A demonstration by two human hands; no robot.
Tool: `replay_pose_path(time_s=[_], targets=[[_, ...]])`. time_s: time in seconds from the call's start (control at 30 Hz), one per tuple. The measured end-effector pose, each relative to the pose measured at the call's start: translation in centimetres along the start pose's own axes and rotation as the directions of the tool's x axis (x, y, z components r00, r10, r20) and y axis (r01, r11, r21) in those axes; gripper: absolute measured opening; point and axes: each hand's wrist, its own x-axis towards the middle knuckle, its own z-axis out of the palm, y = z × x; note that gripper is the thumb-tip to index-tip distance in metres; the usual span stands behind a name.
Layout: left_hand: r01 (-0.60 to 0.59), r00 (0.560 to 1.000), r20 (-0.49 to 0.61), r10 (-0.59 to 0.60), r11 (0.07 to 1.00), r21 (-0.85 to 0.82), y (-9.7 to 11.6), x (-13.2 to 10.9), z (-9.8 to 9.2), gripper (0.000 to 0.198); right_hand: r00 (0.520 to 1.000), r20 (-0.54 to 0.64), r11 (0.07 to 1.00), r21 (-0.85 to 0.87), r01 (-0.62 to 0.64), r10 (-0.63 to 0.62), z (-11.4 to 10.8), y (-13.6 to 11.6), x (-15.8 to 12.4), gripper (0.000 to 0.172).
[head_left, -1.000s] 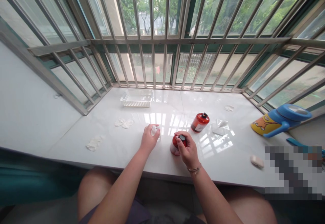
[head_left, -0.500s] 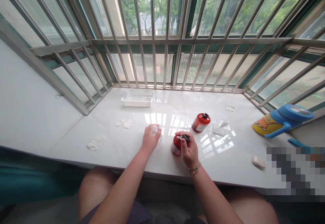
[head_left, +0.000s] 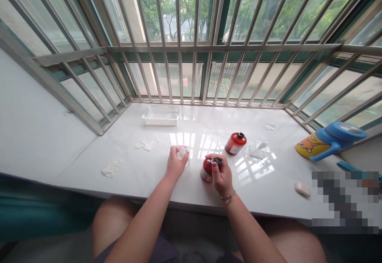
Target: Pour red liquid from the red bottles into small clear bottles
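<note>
My right hand [head_left: 221, 174] grips a small red bottle [head_left: 206, 168] standing on the white sill [head_left: 149, 171], with my fingers on its black cap [head_left: 217, 160]. My left hand [head_left: 175, 163] rests on the sill just left of it and is closed around a small clear object [head_left: 182, 152]. A second red bottle with a black cap [head_left: 235, 143] stands a little behind and to the right of my right hand.
A white plastic basket [head_left: 161, 115] sits at the back by the window bars. White crumpled scraps [head_left: 111, 168] lie left, a clear wrapper [head_left: 260, 147] right. A blue and yellow jug [head_left: 330, 140] and a pale oval piece [head_left: 303, 189] are far right.
My hands barely move: the right hand shifts its fingers on the black cap, and the left hand lifts the clear object slightly.
</note>
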Motion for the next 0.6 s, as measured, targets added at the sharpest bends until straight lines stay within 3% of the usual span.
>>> replay_pose_path(time_s=[0.13,0.3,0.43,0.6], targets=[[-0.009,1.000,0.003,0.009,1.000,0.019,-0.3,0.0,0.1,0.034,1.000,-0.004,1.000,0.010,-0.011,0.011,0.0,0.1,-0.1,0.025],[-0.127,0.991,0.059,0.123,0.990,0.069,0.2,0.5,-0.2,0.022,1.000,-0.007,1.000,-0.001,0.004,-0.004,0.0,0.4,-0.1,0.025],[-0.088,0.994,0.066,0.087,0.996,0.018,1.2,0.9,-0.9,0.024,1.000,-0.019,1.000,0.000,0.016,-0.016,0.2,0.8,-0.2,0.023],[-0.065,0.998,-0.010,0.065,0.997,-0.048,3.2,1.4,-2.5,0.029,1.000,-0.015,1.000,-0.004,-0.004,0.004,0.1,0.7,-0.2,0.026]])
